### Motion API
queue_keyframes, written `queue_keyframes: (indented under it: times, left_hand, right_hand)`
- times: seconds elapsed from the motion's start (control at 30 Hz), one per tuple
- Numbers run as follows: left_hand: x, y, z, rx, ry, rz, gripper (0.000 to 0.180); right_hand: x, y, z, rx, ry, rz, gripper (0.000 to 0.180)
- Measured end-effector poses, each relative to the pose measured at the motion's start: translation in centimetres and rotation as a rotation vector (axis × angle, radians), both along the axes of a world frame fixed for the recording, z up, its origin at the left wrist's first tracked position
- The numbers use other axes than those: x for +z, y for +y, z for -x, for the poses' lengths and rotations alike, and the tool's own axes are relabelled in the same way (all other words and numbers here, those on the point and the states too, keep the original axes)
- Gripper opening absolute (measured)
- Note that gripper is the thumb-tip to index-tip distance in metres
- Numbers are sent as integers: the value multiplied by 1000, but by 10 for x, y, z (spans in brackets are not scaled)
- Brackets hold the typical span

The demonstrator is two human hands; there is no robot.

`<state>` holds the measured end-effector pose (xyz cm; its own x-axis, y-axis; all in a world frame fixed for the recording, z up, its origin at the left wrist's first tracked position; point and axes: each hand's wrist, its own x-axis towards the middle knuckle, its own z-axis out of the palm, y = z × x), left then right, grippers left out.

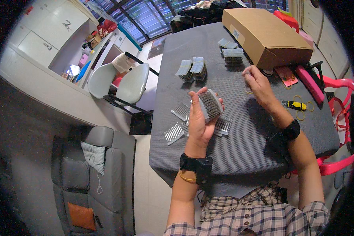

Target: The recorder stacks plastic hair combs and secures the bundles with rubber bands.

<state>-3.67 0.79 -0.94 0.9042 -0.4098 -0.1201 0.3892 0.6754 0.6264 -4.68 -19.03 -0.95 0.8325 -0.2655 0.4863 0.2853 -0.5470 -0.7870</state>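
A stack of clear plastic hair combs (210, 105) rests in my left hand (201, 124), with the thumb along one side and the fingers round the other. Beneath that hand, several loose combs (174, 133) lie fanned out on the grey table. My right hand (259, 85) is held to the right of the stack, its fingers pinched together. At its fingertips shows a thin yellowish loop, which looks like a rubber band (248, 91). Bundled combs stand beyond my hands: two bundles side by side (192, 70) and another bundle (233, 56) farther right, with more combs (227, 43) behind it.
On the far right of the table (177, 157) sits a large cardboard box (267, 35). Near it lie a pink case (310, 84), a yellow-and-black cutter (294, 105) and several rubber bands (300, 115). A pink chair (336, 165) stands at the right edge, a pale chair (133, 84) at left.
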Motion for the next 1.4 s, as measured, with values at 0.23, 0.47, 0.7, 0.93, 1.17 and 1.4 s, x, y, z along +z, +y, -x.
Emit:
queue_keyframes:
  times: [0.23, 0.47, 0.7, 0.93, 1.17, 1.4]
  left_hand:
    - [-2, -4, 1, 53, -123, -166, 52]
    - [10, -11, 10, 1, -123, -252, 51]
    - [2, -15, 10, -27, -238, -337, 47]
    - [-7, -23, 14, -39, -355, -332, 44]
    - [0, -6, 9, -36, -322, -242, 47]
    - [10, 20, -9, 198, 80, 232, 52]
  right_hand:
    - [9, 29, 16, 430, 255, -469, 18]
    - [29, 43, 32, 252, 158, -220, 15]
    - [23, 43, 29, 186, 105, -57, 14]
    - [15, 48, 29, 78, 13, 352, 17]
    - [22, 55, 30, 443, 120, -324, 20]
    - [14, 52, 37, 491, 164, 286, 36]
